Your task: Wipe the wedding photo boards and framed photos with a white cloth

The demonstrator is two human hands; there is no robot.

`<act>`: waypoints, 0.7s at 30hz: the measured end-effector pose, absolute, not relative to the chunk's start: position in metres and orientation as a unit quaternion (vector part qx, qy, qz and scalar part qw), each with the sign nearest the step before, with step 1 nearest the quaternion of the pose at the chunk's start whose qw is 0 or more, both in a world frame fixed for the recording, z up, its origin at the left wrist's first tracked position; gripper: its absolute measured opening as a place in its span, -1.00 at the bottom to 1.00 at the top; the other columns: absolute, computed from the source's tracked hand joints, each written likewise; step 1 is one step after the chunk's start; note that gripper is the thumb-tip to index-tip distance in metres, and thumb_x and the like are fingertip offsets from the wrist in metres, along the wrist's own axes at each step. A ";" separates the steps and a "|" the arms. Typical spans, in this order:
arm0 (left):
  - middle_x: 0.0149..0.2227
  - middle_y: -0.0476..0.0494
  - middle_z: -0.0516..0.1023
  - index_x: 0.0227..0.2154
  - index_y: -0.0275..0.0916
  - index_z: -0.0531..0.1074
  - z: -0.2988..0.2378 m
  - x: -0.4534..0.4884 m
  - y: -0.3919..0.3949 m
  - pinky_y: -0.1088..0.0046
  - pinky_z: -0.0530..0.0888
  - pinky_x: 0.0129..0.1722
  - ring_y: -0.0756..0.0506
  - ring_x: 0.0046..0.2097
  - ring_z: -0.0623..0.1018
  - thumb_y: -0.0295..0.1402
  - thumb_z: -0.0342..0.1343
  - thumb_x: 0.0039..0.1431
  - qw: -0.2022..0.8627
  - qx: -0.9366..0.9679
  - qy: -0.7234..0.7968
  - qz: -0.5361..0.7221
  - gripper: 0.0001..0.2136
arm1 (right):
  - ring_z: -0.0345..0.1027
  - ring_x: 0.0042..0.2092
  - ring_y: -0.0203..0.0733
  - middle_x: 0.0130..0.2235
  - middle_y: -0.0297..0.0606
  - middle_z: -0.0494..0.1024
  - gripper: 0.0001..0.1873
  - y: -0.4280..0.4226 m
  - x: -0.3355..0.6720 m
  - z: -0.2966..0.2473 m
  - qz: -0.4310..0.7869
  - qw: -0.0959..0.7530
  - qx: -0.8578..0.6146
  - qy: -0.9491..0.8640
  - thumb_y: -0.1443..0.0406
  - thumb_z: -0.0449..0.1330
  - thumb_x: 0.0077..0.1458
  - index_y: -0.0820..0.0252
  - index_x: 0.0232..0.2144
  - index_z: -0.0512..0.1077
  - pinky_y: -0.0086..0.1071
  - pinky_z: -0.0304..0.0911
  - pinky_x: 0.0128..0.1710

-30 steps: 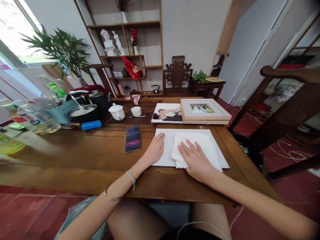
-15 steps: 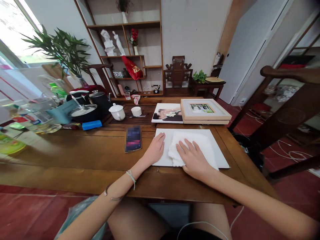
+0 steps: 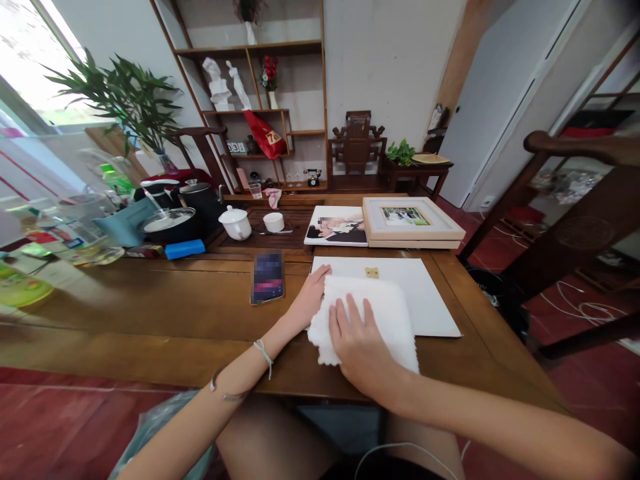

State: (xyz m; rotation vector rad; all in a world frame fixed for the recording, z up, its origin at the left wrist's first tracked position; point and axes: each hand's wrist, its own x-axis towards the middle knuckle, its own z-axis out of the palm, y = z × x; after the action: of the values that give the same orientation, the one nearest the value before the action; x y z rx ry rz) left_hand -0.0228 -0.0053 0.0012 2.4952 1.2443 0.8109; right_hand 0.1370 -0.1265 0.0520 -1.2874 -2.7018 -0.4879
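Note:
A flat white board (image 3: 434, 313) lies on the table before me, with a small gold-coloured metal plate (image 3: 372, 273) near its far edge; it looks like a picture hanger. My right hand (image 3: 357, 340) rests palm down on a white cloth (image 3: 395, 307), fingers stretched out. The cloth covers the board's middle and overhangs its near edge. At the board's left edge, my left hand (image 3: 310, 297) lies with straight fingers, partly behind the cloth's corner. Left of that hand is a phone (image 3: 267, 277).
Beyond the board lie a photo panel (image 3: 333, 235) and a light wooden picture frame (image 3: 415, 235). A lidded white bowl (image 3: 235, 223), a small white cup (image 3: 273, 222), a blue object (image 3: 185, 249) and a dark kettle (image 3: 197, 200) stand further left. A wooden chair (image 3: 565, 220) is at right.
My right hand has slid the cloth toward me and left, past the board's near edge. The gold-coloured plate has come into view. My left hand has stayed in place.

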 end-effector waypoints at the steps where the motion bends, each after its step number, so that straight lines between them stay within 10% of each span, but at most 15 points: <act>1: 0.27 -0.39 0.19 0.20 -0.33 0.19 0.001 -0.023 -0.006 0.06 0.19 0.27 -0.26 0.33 0.13 -0.42 -0.03 0.19 0.119 0.851 0.428 0.280 -0.51 | 0.04 0.24 0.42 0.21 0.30 0.24 -0.34 -0.134 0.140 0.053 -0.157 0.057 -0.410 -0.897 0.32 0.08 0.06 0.56 0.20 0.18 0.27 0.01 0.13; 21: 0.24 -0.39 0.24 0.15 -0.36 0.24 0.011 -0.015 -0.014 0.06 0.17 0.28 -0.22 0.30 0.20 -0.41 -0.22 0.32 0.121 0.827 0.473 0.278 -0.60 | 0.20 0.17 0.07 0.11 -0.01 0.43 -0.50 -0.006 0.183 0.077 -0.021 0.061 -0.461 -0.885 0.42 0.04 0.03 0.34 0.06 0.35 -0.14 0.08 0.12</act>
State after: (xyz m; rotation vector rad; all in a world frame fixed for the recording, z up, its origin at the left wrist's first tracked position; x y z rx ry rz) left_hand -0.0151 -0.0143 0.0109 2.4153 1.3828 0.8130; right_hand 0.1833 -0.0062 0.0773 -1.3931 -2.6777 -0.0650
